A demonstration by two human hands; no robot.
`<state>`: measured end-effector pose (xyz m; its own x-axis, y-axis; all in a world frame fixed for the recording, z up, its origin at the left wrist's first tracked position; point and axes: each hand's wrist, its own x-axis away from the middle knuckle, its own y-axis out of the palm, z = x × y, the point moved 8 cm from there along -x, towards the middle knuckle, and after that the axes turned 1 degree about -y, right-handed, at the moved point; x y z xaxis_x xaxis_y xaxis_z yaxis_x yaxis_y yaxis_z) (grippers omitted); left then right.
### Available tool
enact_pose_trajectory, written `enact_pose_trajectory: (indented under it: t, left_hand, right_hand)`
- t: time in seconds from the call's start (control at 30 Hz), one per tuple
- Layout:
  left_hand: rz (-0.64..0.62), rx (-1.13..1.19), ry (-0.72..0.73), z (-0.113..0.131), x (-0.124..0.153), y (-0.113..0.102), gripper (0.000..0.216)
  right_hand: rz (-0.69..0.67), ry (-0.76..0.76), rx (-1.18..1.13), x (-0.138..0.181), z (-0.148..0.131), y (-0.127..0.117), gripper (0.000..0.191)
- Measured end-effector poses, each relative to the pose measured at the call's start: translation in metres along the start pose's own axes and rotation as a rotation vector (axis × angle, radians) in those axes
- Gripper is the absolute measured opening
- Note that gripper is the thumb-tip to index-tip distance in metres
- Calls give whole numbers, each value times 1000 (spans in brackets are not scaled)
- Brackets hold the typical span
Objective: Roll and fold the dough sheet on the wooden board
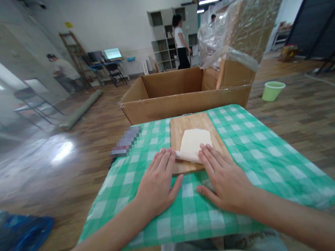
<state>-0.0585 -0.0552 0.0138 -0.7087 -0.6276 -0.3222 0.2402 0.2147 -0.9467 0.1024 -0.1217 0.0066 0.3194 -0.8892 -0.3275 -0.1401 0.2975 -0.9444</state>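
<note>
A pale sheet of dough lies flat on a wooden cutting board. Across its near edge runs a slim pale rolling pin. My left hand rests with fingers stretched out over the left end of the pin, thumb apart. Over the right end, my right hand lies in the same way, its fingertips beside the dough's near right corner. Both hands press from above without wrapping round the pin, and they hide its ends.
A green-and-white checked cloth covers the table. A pixelated flat object sits at the left edge. Beyond stands a large cardboard box; a green bucket is right of it. Other people are in the background.
</note>
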Motion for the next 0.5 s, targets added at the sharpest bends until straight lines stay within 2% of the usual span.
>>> enact_pose_trajectory:
  t: [0.2, 0.3, 0.4, 0.5]
  left_hand:
    - [18, 20, 21, 2, 4, -1, 64]
    - [19, 56, 19, 0, -3, -2, 65]
    - [-39, 100, 32, -6, -25, 4, 68]
    - [-122, 111, 67, -15, -59, 19, 70]
  right_hand:
    - [17, -49, -6, 5, -8, 1, 92]
    - [7, -50, 3, 1, -3, 1, 91]
    - [-7, -7, 9, -16, 19, 1, 89]
    - [-49, 53, 9, -44, 56, 6, 82]
